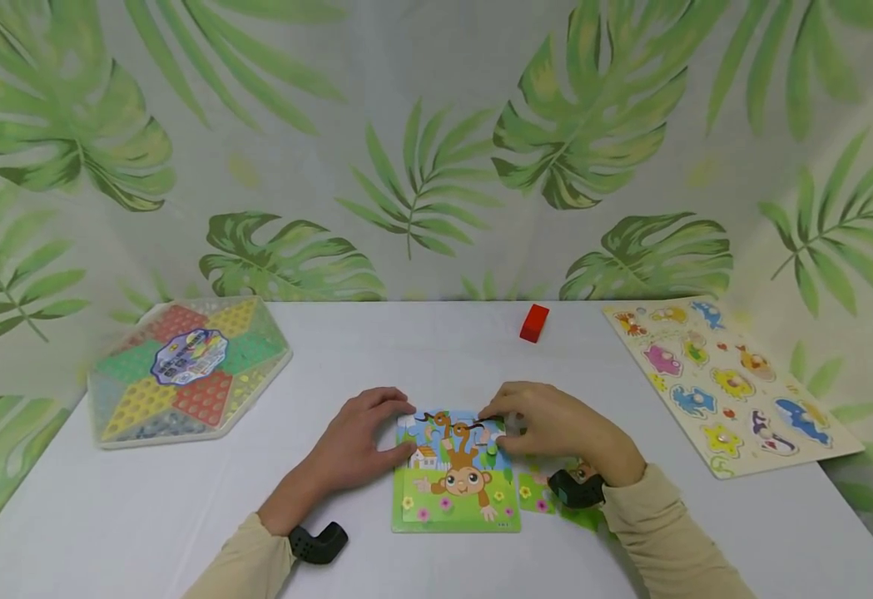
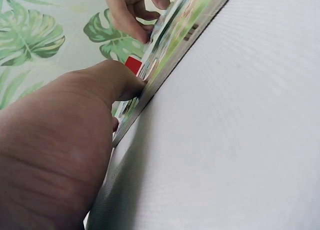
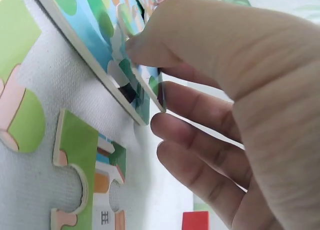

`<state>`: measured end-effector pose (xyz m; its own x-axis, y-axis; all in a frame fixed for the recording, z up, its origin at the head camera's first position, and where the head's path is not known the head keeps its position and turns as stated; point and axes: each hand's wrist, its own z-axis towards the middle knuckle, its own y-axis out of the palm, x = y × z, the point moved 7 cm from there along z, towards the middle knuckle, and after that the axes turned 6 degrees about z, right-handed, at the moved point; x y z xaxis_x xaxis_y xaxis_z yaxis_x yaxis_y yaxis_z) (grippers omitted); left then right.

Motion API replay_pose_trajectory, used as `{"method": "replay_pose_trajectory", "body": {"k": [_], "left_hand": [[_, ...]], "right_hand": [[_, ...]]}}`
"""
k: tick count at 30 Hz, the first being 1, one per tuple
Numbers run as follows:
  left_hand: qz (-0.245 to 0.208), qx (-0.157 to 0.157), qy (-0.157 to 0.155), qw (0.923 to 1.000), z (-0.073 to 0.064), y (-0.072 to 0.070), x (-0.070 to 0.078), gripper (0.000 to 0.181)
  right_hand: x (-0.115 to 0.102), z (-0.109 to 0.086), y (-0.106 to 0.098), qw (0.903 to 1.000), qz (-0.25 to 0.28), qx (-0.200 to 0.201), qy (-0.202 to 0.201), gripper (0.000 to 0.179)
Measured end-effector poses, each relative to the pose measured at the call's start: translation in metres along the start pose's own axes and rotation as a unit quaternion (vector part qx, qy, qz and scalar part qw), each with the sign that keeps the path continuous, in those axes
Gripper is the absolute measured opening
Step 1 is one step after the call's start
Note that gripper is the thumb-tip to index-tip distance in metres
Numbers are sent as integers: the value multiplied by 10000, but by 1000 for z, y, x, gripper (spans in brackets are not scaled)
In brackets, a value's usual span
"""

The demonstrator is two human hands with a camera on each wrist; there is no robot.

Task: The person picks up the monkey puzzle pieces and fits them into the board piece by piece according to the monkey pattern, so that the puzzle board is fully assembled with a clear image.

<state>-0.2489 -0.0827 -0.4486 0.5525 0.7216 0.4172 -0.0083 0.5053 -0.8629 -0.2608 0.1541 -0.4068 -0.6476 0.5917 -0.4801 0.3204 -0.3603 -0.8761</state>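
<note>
A monkey jigsaw in a green frame (image 1: 455, 478) lies flat on the white table in front of me. My left hand (image 1: 391, 428) holds the frame's upper left edge, fingers curled at the corner and thumb (image 2: 122, 85) pressed against the side. At the jigsaw's upper right corner my right hand (image 1: 507, 423) pinches a puzzle piece (image 3: 152, 90) between thumb and fingers, the piece tilted against the board (image 3: 85, 25). Loose puzzle pieces (image 1: 548, 492) lie just right of the frame, partly under my right wrist; the right wrist view shows them too (image 3: 80, 160).
A red block (image 1: 534, 323) stands behind the jigsaw. A hexagonal Chinese checkers board (image 1: 185, 370) sits at the far left. A wooden animal peg puzzle (image 1: 728, 383) lies at the right. Leaf-patterned cloth walls off the back and sides of the table.
</note>
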Motion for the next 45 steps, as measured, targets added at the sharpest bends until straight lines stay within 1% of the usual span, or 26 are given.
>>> {"method": "replay_pose_trajectory", "body": {"k": [5, 9, 12, 17, 23, 26, 31, 34, 37, 41, 45], "left_hand": [[171, 19, 234, 9996, 0, 1, 3, 41], [346, 53, 542, 9979, 0, 2, 8, 39], [497, -89, 646, 9966, -1, 5, 12, 40], [627, -456, 636, 9950, -3, 12, 19, 42], [681, -575, 652, 9939, -2, 13, 23, 41], [675, -585, 627, 9940, -2, 12, 23, 42], [716, -539, 546, 9945, -1, 12, 21, 45], [699, -540, 508, 9948, -1, 12, 20, 44], [615, -533, 460, 9956, -2, 11, 19, 45], [469, -403, 370, 9974, -2, 9, 18, 50], [381, -321, 297, 9983, -2, 7, 16, 51]], "right_hand": [[2, 0, 2, 9999, -113, -46, 53, 30], [4, 0, 3, 9999, -84, -59, 100, 30], [5, -1, 3, 9998, -43, -88, 146, 30], [5, -1, 4, 9998, -67, -152, 128, 31], [5, 0, 5, 10000, 62, -49, -7, 32], [1, 2, 7, 9999, 83, -40, -106, 31], [-4, 5, 14, 9997, -147, -74, -198, 30], [-7, 5, 16, 9996, -215, 42, -203, 30], [-10, 6, 18, 9995, -165, 146, -220, 35], [-20, 11, 25, 9985, -151, 188, -496, 43], [-28, 16, 29, 9966, -284, 219, -740, 38]]}}
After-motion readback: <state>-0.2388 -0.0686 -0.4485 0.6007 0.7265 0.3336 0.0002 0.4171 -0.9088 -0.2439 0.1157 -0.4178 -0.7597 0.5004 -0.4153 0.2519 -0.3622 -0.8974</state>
